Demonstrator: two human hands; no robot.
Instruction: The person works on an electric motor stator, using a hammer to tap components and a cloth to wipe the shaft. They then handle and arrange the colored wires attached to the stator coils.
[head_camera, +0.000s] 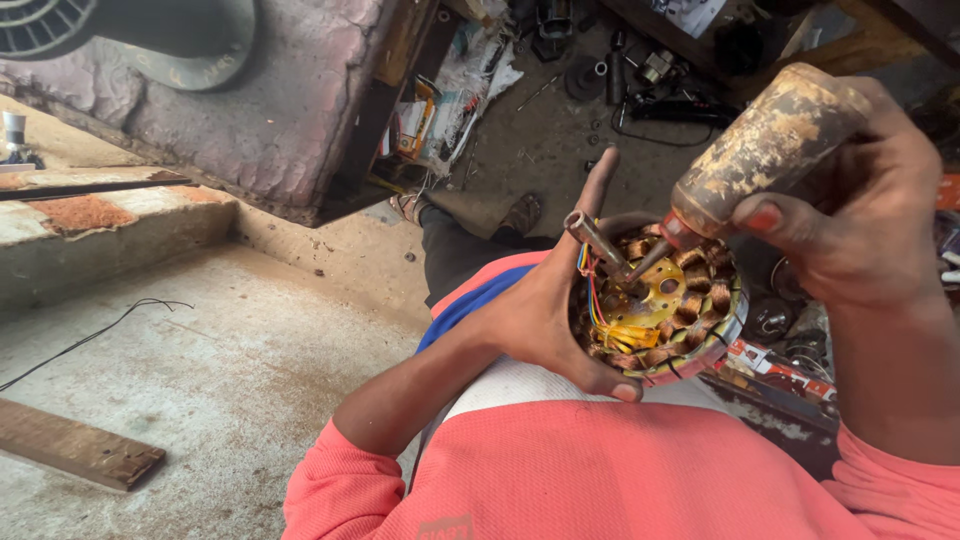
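Two hands work close to your chest. Largest nearby is the big pinkish worn metal housing (270, 100) lying on the grey concrete floor (200, 380), well apart from you. Your left hand (545, 300) cups the round motor stator with copper windings and a yellow centre plate (680, 310), thumb under its rim. Your right hand (850, 220) grips a grimy brown plastic bottle (765, 155), tilted down, its thin metal spout (650, 258) touching the stator's centre beside the steel shaft (595, 238).
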